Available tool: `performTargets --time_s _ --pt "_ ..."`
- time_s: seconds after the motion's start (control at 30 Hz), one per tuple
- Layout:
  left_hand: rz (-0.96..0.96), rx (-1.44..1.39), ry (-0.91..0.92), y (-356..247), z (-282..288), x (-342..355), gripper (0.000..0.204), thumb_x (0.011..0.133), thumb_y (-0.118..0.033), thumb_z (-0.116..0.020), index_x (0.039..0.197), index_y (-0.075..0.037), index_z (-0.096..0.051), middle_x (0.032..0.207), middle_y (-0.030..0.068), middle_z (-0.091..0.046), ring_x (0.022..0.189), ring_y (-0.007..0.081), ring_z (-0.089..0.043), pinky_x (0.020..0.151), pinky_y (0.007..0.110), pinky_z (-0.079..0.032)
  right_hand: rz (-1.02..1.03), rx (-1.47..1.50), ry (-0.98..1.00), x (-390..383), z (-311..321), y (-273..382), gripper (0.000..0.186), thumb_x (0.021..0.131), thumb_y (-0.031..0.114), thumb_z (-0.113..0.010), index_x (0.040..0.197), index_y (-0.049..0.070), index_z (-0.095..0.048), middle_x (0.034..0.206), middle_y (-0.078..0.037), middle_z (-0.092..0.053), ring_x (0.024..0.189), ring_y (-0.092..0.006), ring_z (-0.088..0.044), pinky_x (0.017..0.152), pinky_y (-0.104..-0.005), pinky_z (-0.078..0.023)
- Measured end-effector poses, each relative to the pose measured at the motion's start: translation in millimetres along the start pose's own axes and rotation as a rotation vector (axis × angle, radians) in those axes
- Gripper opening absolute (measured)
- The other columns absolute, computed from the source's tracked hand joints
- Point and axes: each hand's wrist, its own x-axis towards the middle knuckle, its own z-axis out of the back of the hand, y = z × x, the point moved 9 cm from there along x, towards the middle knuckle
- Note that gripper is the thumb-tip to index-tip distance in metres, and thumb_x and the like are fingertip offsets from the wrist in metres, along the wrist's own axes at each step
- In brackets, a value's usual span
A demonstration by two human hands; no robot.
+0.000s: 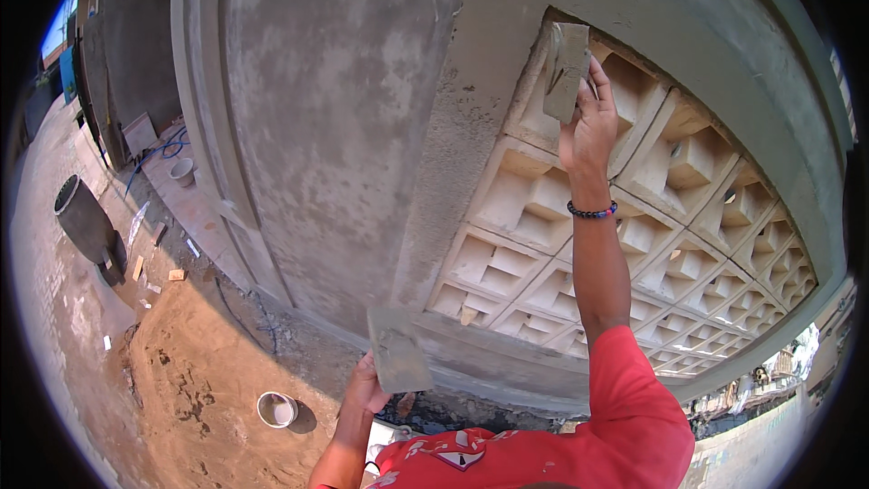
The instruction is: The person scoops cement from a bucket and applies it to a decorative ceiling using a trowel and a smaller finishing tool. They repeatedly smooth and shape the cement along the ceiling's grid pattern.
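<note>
My right hand [588, 113] is raised and closed on a small flat trowel [567, 63] smeared with grey mortar, held at the top left corner of a recessed panel of cream patterned vent blocks [688, 145]. The panel has a smooth grey plaster border [480, 109] around it. Low in the view, my left hand [367, 380] grips a grey rectangular plastering board [400, 353] by its left edge, in front of the lower wall.
A plastered wall [317, 109] rises at center left. Below it lie a sand pile [190, 371] and a white bucket [277, 409]. Farther left stand a dark barrel [86, 222] and a grey pail [181, 172], with blue hose [158, 152] and scattered offcuts [176, 275].
</note>
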Motion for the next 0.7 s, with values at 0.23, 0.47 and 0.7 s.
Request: performTargets --time_s 0.23,0.47,0.7 --pt "-0.014 0.005 -0.012 0.1 3.0 -1.6 0.036 0.082 -0.008 -0.055 0.117 -0.002 -0.05 0.111 0.0131 -0.059 0.098 0.0265 -0.06 0.086 0.041 -0.049 0.055 0.007 -0.008 10.6 -10.6 -1.1 0.036 0.091 0.0 -0.045 0.127 -0.001 -0.041 0.119 -0.009 -0.051 0.104 -0.0138 -0.053 0.087 -0.0264 -0.046" --pt "-0.03 0.022 -0.022 -1.8 7.2 0.3 0.034 0.084 -0.013 -0.054 0.117 -0.002 -0.05 0.112 0.0134 -0.059 0.099 0.0273 -0.06 0.087 0.042 -0.048 0.041 -0.166 -0.069 0.9 -13.5 -12.2 0.038 0.088 0.001 -0.049 0.126 0.0 -0.043 0.108 -0.007 -0.059 0.09 -0.0094 -0.055 0.075 -0.023 -0.047" --pt "0.024 0.039 -0.041 8.7 28.6 5.7 0.046 0.081 -0.031 -0.059 0.118 -0.004 -0.051 0.114 0.013 -0.058 0.105 0.029 -0.055 0.092 0.045 -0.043 0.013 -0.281 -0.132 -48.6 -6.4 -30.0 0.039 0.087 0.0 -0.05 0.126 -0.003 -0.043 0.104 -0.01 -0.059 0.092 -0.0102 -0.055 0.079 -0.0238 -0.045"
